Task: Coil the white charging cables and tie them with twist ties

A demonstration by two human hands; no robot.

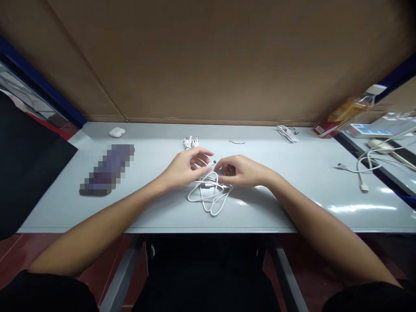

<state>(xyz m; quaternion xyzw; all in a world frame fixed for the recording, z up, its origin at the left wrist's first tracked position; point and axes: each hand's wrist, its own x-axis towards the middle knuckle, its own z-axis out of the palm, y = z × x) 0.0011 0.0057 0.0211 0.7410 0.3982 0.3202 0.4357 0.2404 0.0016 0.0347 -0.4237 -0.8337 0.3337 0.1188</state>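
No readable text, brand or number. Bottle label (339, 114), right side: pale printed patch, print too small to make out.

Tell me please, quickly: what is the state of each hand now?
Left hand: closed, holding the white cable near one plug.
Right hand: curled at the cable's loops; whether holding them cannot be told.

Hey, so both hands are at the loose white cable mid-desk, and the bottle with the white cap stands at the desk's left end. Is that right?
Not quite: the head view shows the bottle at the right end of the desk. Both hands, left hand and right hand, are indeed at the white cable.
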